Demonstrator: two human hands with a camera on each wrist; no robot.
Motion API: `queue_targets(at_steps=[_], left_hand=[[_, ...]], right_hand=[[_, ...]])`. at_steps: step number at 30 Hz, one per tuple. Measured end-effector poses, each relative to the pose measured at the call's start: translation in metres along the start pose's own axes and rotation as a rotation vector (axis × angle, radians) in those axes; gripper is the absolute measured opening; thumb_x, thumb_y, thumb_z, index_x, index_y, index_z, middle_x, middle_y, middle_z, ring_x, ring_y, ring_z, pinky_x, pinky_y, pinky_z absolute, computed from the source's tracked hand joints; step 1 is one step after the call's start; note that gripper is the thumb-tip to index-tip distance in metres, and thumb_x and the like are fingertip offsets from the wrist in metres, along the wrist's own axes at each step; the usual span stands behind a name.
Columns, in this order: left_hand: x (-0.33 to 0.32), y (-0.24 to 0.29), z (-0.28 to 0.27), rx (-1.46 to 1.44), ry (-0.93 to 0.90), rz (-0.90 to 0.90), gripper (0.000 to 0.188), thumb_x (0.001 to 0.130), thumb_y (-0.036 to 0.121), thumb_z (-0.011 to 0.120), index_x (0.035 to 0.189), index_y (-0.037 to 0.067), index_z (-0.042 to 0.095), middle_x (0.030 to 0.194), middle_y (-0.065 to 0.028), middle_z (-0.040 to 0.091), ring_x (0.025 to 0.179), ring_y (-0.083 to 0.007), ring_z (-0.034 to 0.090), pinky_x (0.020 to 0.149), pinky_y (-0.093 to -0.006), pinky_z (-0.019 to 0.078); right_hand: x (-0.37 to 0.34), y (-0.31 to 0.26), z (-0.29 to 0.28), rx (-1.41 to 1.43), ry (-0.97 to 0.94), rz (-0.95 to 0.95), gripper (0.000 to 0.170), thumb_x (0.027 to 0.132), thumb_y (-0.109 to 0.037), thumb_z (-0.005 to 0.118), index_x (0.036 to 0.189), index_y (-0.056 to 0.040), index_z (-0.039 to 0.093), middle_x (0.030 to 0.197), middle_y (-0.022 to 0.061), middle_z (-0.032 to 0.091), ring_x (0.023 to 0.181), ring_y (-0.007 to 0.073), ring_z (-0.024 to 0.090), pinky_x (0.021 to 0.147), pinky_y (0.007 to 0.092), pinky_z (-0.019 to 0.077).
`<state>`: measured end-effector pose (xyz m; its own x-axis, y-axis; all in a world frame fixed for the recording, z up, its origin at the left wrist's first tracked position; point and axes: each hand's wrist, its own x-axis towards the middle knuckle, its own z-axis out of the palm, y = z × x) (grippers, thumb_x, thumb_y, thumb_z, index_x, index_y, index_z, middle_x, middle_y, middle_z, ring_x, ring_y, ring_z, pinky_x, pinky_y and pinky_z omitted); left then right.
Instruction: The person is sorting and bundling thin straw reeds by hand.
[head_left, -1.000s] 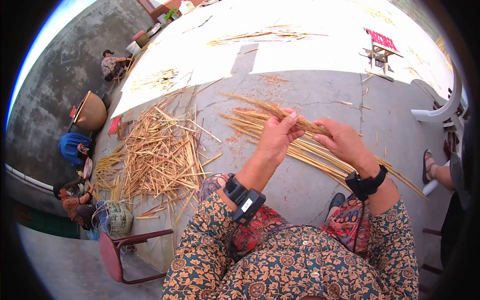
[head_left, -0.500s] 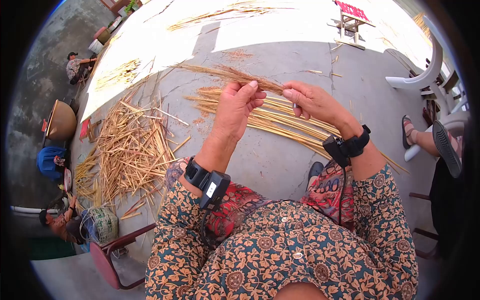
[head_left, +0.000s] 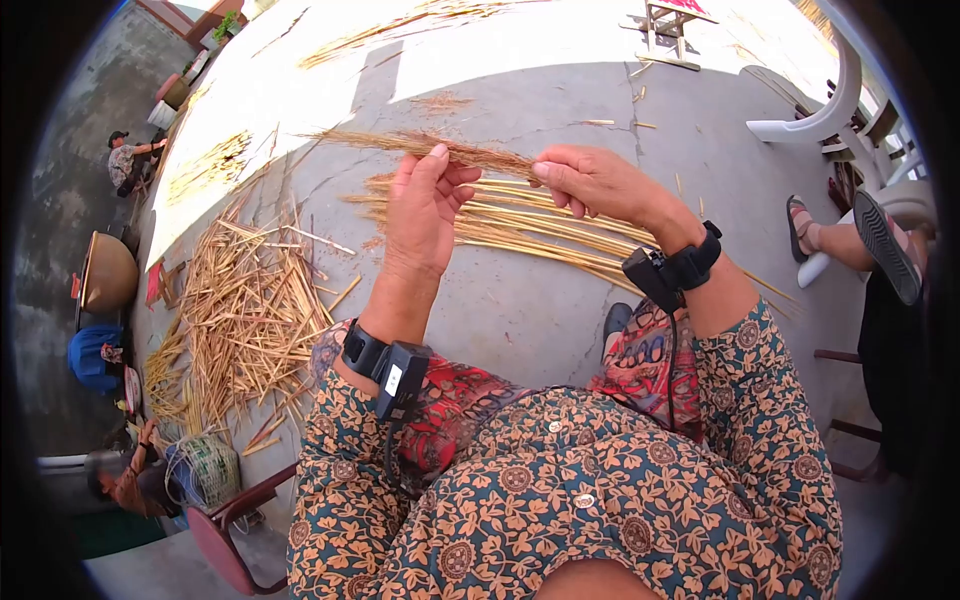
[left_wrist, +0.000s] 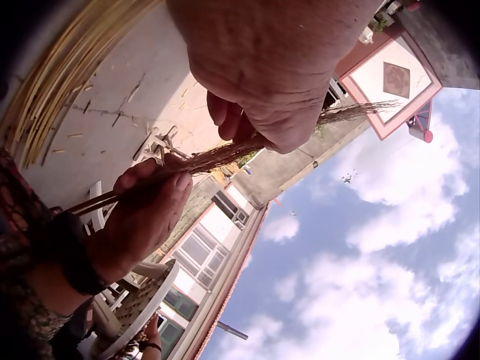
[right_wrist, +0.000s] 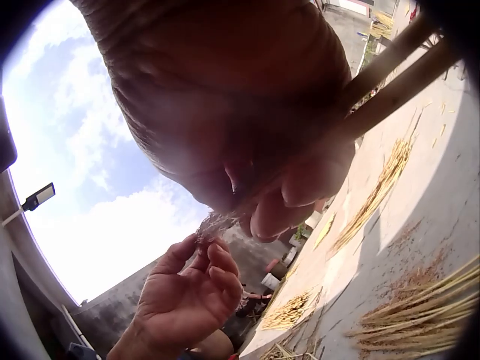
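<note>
Across the upper middle of the head view lies a small bunch of broomcorn (head_left: 490, 157), its bushy brown heads pointing left. My left hand (head_left: 425, 205) pinches the brush part between thumb and fingers. The right hand (head_left: 600, 185) holds the lower end of the heads, where they meet the stems. In the right wrist view two stalks (right_wrist: 405, 90) run out behind that hand. Below the held bunch, more broomcorn stalks (head_left: 372, 205) lie side by side on the concrete, heads to the left; the hands partly cover them.
A heap of short cut stalks (head_left: 250, 310) lies on the left, near a woven basket (head_left: 212, 470) and a maroon chair (head_left: 220, 550). Two people sit along the wall. At right are a white plastic chair (head_left: 815, 130) and another person's foot (head_left: 820, 240). A small stool (head_left: 670, 40) stands far off.
The head view has turned, shifting the scene left. My hands have drawn a little farther apart along the broomcorn, and both keep hold of it.
</note>
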<state>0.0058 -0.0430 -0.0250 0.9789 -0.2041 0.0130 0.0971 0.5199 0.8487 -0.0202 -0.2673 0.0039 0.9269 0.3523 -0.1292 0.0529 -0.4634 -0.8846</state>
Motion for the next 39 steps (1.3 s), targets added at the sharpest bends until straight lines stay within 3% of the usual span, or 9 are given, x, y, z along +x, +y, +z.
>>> queue_targets(at_steps=[7,10,13,16,19,22,26,39], left_hand=[[-0.003,0.000,0.005,0.034,-0.058,-0.021,0.016,0.094,0.016,0.055,0.106,0.005,0.055,0.096,-0.0058,0.064,0.084,-0.0162,0.064,0.071,-0.0268,0.0525],[-0.006,-0.001,0.011,0.080,-0.094,-0.050,0.017,0.094,0.017,0.056,0.107,0.005,0.056,0.096,-0.0055,0.064,0.084,-0.0156,0.064,0.071,-0.0258,0.0522],[-0.007,0.001,0.012,0.178,-0.066,-0.058,0.018,0.094,0.018,0.057,0.107,0.005,0.057,0.096,-0.0053,0.064,0.084,-0.0148,0.064,0.070,-0.0246,0.0517],[-0.005,0.004,0.010,0.237,-0.004,-0.040,0.018,0.094,0.018,0.057,0.106,0.005,0.057,0.095,-0.0053,0.065,0.083,-0.0139,0.064,0.069,-0.0234,0.0510],[-0.004,0.007,0.004,0.249,0.045,-0.011,0.017,0.093,0.018,0.058,0.105,0.005,0.058,0.093,-0.0050,0.065,0.081,-0.0128,0.064,0.068,-0.0224,0.0505],[-0.003,0.011,-0.001,0.282,0.090,0.012,0.017,0.093,0.018,0.059,0.104,0.005,0.059,0.091,-0.0045,0.066,0.079,-0.0115,0.064,0.068,-0.0218,0.0502],[-0.001,0.011,-0.005,0.356,0.103,0.085,0.023,0.090,0.021,0.063,0.104,0.003,0.060,0.090,-0.0042,0.066,0.075,-0.0090,0.061,0.064,-0.0205,0.0469],[-0.001,0.015,-0.001,0.362,0.156,0.053,0.014,0.089,0.020,0.063,0.095,0.007,0.060,0.084,-0.0026,0.065,0.071,-0.0082,0.061,0.059,-0.0200,0.0458]], right_hand=[[-0.001,-0.006,0.013,-0.078,0.070,-0.073,0.038,0.094,-0.040,0.054,0.116,-0.0085,0.056,0.067,-0.0015,0.052,0.059,0.0065,0.049,0.054,0.0236,0.0416],[0.007,0.004,0.019,-0.123,0.150,-0.242,0.034,0.095,-0.038,0.053,0.114,-0.0101,0.058,0.065,-0.0015,0.050,0.059,0.0063,0.049,0.053,0.0239,0.0403],[0.009,0.007,0.017,-0.153,0.165,-0.239,0.034,0.094,-0.040,0.052,0.112,-0.0117,0.059,0.083,0.0131,0.065,0.069,0.0302,0.062,0.064,0.0372,0.0488],[0.009,0.008,0.012,-0.383,0.237,-0.278,0.031,0.094,-0.038,0.052,0.109,-0.0126,0.061,0.083,0.0136,0.065,0.073,0.0330,0.062,0.065,0.0380,0.0494],[0.008,0.016,0.014,-0.364,0.309,-0.342,0.027,0.096,-0.032,0.053,0.106,-0.0079,0.060,0.068,0.0084,0.054,0.059,0.0200,0.051,0.057,0.0323,0.0425],[0.007,0.017,0.009,-0.367,0.337,-0.298,0.030,0.093,-0.038,0.052,0.106,-0.0123,0.062,0.082,0.0142,0.066,0.074,0.0349,0.063,0.064,0.0403,0.0492],[0.006,0.016,0.005,-0.379,0.341,-0.271,0.029,0.094,-0.037,0.052,0.106,-0.0119,0.061,0.080,0.0146,0.065,0.072,0.0350,0.062,0.064,0.0402,0.0492],[0.004,0.016,0.006,-0.451,0.314,-0.314,0.029,0.094,-0.037,0.052,0.104,-0.0122,0.061,0.077,0.0137,0.065,0.070,0.0342,0.063,0.061,0.0403,0.0491]])
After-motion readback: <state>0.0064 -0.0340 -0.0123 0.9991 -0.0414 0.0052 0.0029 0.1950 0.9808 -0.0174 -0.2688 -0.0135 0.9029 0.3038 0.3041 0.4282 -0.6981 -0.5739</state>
